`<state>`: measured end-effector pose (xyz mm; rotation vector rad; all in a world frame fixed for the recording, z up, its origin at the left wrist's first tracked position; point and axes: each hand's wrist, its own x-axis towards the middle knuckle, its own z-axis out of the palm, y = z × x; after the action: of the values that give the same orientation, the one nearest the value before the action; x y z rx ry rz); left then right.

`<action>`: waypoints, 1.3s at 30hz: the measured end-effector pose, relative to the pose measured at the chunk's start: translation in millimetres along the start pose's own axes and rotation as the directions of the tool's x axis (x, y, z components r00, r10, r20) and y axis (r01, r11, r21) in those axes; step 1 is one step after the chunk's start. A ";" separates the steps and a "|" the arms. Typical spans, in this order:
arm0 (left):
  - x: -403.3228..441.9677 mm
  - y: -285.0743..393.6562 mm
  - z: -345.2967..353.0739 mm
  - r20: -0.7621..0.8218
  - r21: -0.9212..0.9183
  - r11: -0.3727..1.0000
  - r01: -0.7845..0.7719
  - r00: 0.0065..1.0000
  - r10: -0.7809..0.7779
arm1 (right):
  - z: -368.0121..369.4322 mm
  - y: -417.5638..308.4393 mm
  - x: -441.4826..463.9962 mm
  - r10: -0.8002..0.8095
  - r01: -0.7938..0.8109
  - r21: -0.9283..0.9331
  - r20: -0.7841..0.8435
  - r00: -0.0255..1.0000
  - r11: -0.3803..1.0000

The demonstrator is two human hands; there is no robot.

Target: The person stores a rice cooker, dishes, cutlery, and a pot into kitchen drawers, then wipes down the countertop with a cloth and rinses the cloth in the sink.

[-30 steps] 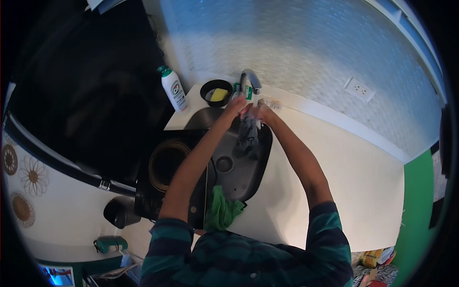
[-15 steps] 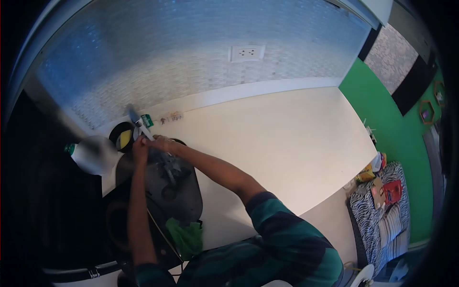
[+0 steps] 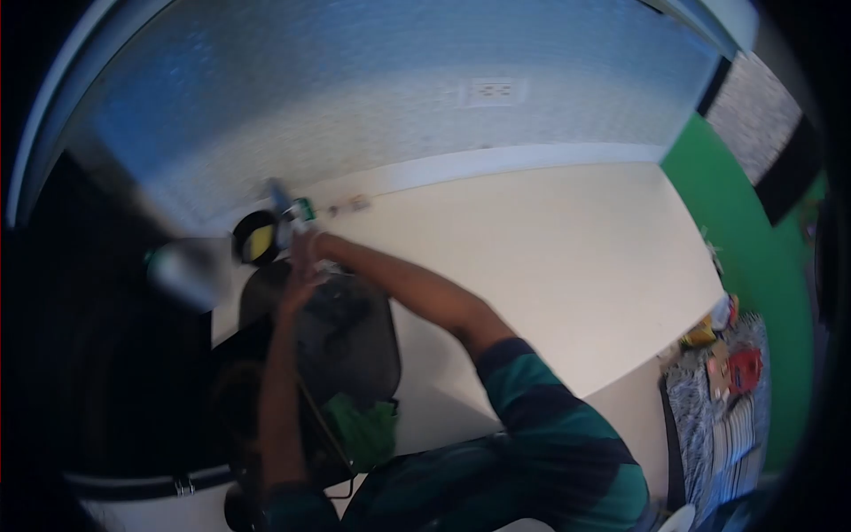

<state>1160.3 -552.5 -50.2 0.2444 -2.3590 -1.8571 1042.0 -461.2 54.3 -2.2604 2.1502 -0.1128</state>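
My right hand (image 3: pixel 306 246) and my left hand (image 3: pixel 304 282) are close together, one just above the other, over the upper edge of a dark grey sink basin (image 3: pixel 359 341). Motion smears the fingers of both, so whether they grip anything is hidden. Directly beyond them is a faucet-like fitting (image 3: pixel 280 197), grey-blue at its far end and pale nearer my hands. Left of it stands a round black bowl (image 3: pixel 238 241) with a yellow sponge (image 3: pixel 261 242) inside. Behind the fitting lies a small green-and-white packet (image 3: pixel 305 209).
A blurred white bottle-like container (image 3: pixel 191 273) with a green top is at left. Over the basin's near edge drapes a green cloth (image 3: pixel 363 434). A pale countertop (image 3: pixel 532 266) extends right, below a wall outlet (image 3: pixel 493 91). Farther right is a zebra-patterned bed (image 3: pixel 696 417).
My right hand has shifted to the fitting's near end, and my left hand has dropped below it. The whole view has swung, moving the scene rightward in the picture.
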 end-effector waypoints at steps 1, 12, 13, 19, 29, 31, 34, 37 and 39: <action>14.6 -22.5 -18.1 0.025 -0.039 0.999 -0.011 1.000 0.012 | 0.3 -0.5 4.9 0.150 -0.151 -0.006 0.125 0.981 0.989; 2.7 99.3 43.2 -0.240 -0.021 0.987 0.156 0.958 -0.157 | -56.1 -27.1 -52.5 0.530 -0.449 0.448 -0.069 0.845 0.773; 5.5 104.5 39.7 -0.250 0.067 0.987 0.147 0.960 -0.126 | -53.7 -30.8 -60.6 0.559 -0.425 0.519 -0.127 0.819 0.741; 9.7 155.5 42.2 -0.417 0.294 0.898 0.326 0.890 -0.186 | 29.1 -62.4 -80.2 0.756 0.084 0.935 -0.329 0.565 0.344; -8.5 102.8 15.1 -0.391 0.864 0.479 0.155 0.806 0.445 | 102.1 -38.2 -57.3 0.810 -0.546 0.708 -0.062 0.583 0.447; -6.5 82.7 17.2 -0.169 0.983 0.171 0.074 0.737 0.655 | 148.1 -9.4 -17.5 0.675 -0.503 0.627 -0.050 0.736 0.595; -14.4 60.4 20.4 -0.093 0.989 0.140 0.037 0.903 0.419 | 93.1 -18.3 -34.2 0.681 -0.609 0.678 0.215 0.700 0.411; -28.9 53.5 34.3 -0.292 0.783 0.558 0.276 0.954 -0.061 | 46.3 -33.4 -47.0 0.747 -0.718 0.617 0.301 0.593 0.321; -28.0 41.2 35.4 -0.319 0.772 0.630 0.087 0.910 0.265 | 42.2 -19.7 -46.3 0.625 -0.692 0.465 0.318 0.713 0.552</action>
<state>1178.7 -503.5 -18.5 0.5161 -2.6081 -0.5186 1062.2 -415.5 11.7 -1.0174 2.3312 -0.4990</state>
